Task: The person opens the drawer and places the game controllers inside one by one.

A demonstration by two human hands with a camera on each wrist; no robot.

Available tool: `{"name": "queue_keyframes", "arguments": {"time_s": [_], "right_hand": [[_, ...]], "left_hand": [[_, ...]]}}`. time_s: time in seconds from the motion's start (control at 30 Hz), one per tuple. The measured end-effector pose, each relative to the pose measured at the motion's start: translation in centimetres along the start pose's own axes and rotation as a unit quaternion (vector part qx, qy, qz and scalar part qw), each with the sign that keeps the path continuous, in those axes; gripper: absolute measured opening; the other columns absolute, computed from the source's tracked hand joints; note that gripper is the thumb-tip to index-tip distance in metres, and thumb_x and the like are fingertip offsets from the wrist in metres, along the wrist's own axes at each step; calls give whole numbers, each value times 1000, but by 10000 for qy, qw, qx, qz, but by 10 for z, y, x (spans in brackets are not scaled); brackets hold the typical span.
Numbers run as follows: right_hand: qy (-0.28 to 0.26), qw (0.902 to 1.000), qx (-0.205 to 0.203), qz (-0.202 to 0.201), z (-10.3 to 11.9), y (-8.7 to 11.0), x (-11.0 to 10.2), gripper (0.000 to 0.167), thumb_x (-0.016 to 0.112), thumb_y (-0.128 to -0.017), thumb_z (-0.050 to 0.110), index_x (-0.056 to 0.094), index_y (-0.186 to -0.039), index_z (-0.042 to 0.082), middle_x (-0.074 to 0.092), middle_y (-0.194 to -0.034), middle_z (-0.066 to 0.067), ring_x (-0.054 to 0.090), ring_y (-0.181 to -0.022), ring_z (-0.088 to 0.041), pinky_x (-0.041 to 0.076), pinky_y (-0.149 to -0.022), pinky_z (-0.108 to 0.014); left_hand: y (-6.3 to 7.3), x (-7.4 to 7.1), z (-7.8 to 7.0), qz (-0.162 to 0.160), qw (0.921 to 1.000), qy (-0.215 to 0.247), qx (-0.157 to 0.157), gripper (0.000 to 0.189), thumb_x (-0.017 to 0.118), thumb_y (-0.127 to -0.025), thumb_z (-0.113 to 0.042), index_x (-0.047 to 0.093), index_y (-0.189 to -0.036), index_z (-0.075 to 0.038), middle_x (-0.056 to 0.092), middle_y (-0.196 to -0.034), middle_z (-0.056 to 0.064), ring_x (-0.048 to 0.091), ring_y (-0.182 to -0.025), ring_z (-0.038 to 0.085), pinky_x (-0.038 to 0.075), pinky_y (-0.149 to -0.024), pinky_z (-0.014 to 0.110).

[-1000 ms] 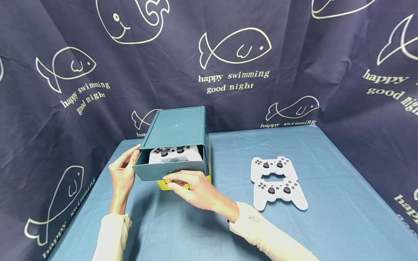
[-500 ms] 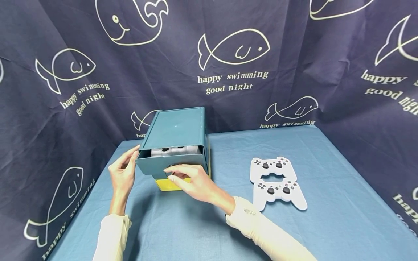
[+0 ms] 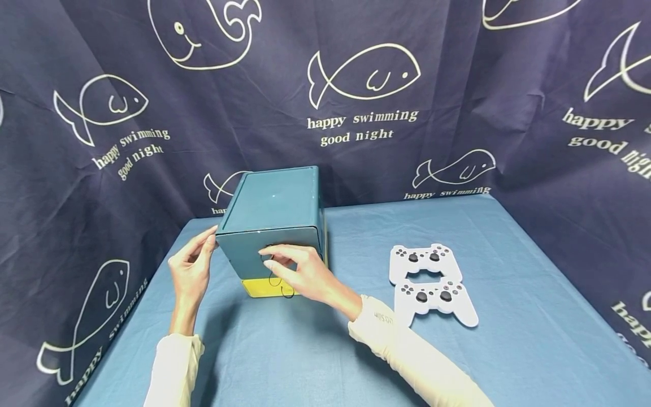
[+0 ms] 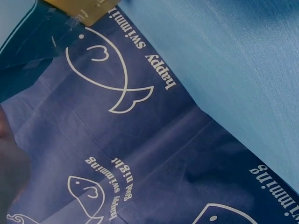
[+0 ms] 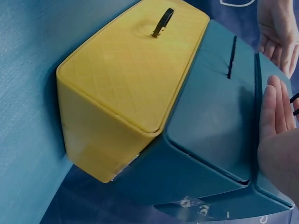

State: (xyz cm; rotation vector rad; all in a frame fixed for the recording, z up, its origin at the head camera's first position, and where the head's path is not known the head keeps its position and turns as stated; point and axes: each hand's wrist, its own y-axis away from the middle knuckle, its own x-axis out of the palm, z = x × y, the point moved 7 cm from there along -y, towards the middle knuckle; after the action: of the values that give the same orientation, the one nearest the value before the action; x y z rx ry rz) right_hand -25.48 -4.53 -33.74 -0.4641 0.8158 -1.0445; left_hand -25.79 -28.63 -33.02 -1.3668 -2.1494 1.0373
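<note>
A drawer box (image 3: 274,195) has teal upper tiers and a yellow bottom drawer (image 5: 133,70). Its teal top drawer (image 3: 239,249) sits nearly flush with the frame. Fingertips of my right hand (image 3: 305,268) meet that drawer's front around its black loop handle (image 5: 295,99), fingers fairly straight in the right wrist view. My left hand (image 3: 192,268) rests its fingertips against the box's front left edge, thumb and fingers loosely bent. Only a blurred bit of the left hand (image 4: 11,168) enters the left wrist view. The drawer's contents are hidden.
Two white game controllers, a rear one (image 3: 426,263) and a front one (image 3: 436,305), lie together to the right on the blue cloth (image 3: 366,237). A dark blue curtain (image 3: 366,164) with fish prints stands behind and at both sides.
The top drawer has slid back into the box, covering the white controller that showed inside. My right hand moved with it, away from me and slightly up in view. The left hand stayed put.
</note>
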Motion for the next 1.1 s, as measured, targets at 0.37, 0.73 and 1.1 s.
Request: {"name": "queue_keyframes", "arguments": {"time_s": [0.37,0.73,1.1], "right_hand": [[-52,10000,79,11,-4,-3,0,25,70,-99,8,74,-123,3,74,-101,-1,66,-83,-3,54,-79,-23],[-339,9986,397,117,-9,0,3,29,71,-99,9,71,-128,5,72,-92,0,68,-83,-4,55,-81,-26],[-560,9979,-250,-188,-8,20,-3,54,74,-93,0,53,-143,2,72,-92,-5,67,-78,-10,57,-79,-30]], "left_hand": [[0,1,-2,-11,10000,27,-5,25,64,-93,17,71,-117,14,76,-87,-7,69,-77,-1,48,-70,15],[1,0,1,-10,10000,-9,-50,25,65,-94,16,72,-117,13,76,-88,-6,70,-77,0,48,-69,15],[0,0,2,4,9999,93,-50,25,66,-94,14,73,-118,11,77,-88,-4,70,-78,0,49,-71,14]]}}
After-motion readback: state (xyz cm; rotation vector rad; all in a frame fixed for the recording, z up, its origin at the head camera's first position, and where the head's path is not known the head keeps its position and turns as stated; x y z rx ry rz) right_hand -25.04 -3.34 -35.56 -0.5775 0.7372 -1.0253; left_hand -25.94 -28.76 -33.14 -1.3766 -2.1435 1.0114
